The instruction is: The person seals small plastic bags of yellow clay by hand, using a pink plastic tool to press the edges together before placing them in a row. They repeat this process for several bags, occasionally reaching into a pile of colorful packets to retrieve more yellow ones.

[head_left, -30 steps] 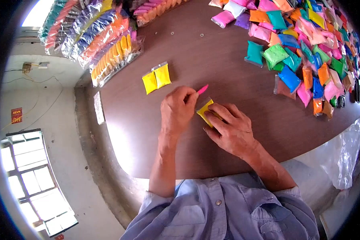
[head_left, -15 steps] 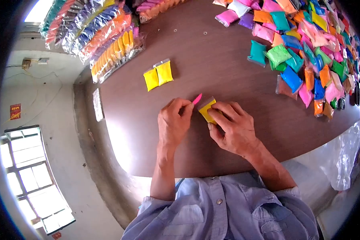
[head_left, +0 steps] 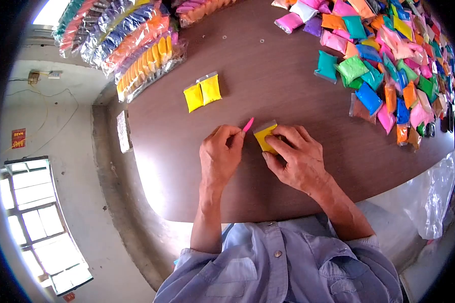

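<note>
Between the thumb and fingers of my left hand [head_left: 221, 151] is a small pink pointed tool [head_left: 248, 124], its tip pointing up and away. To its right, my right hand [head_left: 299, 157] grips a yellow packet [head_left: 264, 137] with a clear edge; the fingers cover its right part. The pink tool and this packet are close together with a small gap. Farther up the table lie two yellow packets side by side, a left one [head_left: 193, 98] and a right one [head_left: 210, 89], touching each other.
The brown table [head_left: 268, 91] has a curved near edge. A large heap of coloured packets [head_left: 371, 78] covers its right side. Clear bags of packed coloured packets [head_left: 146, 63] lie at the upper left. Clear plastic [head_left: 432, 202] hangs at the lower right.
The yellow packet in my right hand has shifted very slightly, and its angle differs a little. Both hands keep their hold. The whole view has moved slightly.
</note>
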Demonstrator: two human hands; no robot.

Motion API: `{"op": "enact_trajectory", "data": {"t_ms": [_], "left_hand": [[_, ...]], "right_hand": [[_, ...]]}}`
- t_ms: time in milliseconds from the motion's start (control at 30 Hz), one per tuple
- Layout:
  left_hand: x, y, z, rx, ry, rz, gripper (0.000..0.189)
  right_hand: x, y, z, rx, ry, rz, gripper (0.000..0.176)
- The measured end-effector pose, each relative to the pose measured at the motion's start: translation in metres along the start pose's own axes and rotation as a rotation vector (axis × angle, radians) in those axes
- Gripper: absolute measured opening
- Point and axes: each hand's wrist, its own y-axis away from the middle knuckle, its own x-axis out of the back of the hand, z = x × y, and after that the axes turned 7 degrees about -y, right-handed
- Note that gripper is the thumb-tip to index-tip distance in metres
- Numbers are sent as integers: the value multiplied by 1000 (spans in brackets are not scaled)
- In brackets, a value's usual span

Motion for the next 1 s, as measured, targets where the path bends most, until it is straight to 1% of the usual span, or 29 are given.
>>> {"op": "enact_trajectory", "data": {"t_ms": [67,133,167,233,333,467,533,567,633,700,767,800,867,900,967,1000], "left_hand": [[2,5,6,25,33,-14,7],[2,13,19,34,156,-61,7],[-2,14,17,35,158,-61,7],[-10,15,11,-69,45,-23,7],[-6,4,6,-7,21,-30,6],[0,1,6,4,9,6,7],[4,9,12,56,103,-35,7],[2,14,15,57,103,-35,7],[-2,24,20,-6,140,-60,6],[-6,25,16,-2,160,-53,5],[-8,19,3,-34,58,36,6],[-5,17,1,-32,59,41,6],[1,13,1,30,54,32,5],[4,14,7,29,57,33,5],[10,19,18,84,197,-28,4],[7,21,20,86,197,-30,4]], "right_hand": [[1,1,-1,-17,-7,21,26],[1,1,-1,-19,-2,17,26],[1,1,-1,-15,-1,11,26],[-1,2,1,-13,3,2,27],[0,1,2,-11,17,-8,27],[1,0,0,-17,22,-17,29],[2,0,-1,-31,14,-12,31],[2,0,-1,-43,7,-7,32],[0,1,-2,-53,14,-9,32],[-1,0,-1,-58,22,-10,33],[-1,-1,-2,-40,27,8,33],[-1,-1,-2,-35,27,5,33],[0,-1,-2,-39,28,-2,35],[1,-1,-2,-39,32,-3,35],[0,-1,-3,-61,11,11,36],[-1,0,-2,-64,11,9,36]]}}
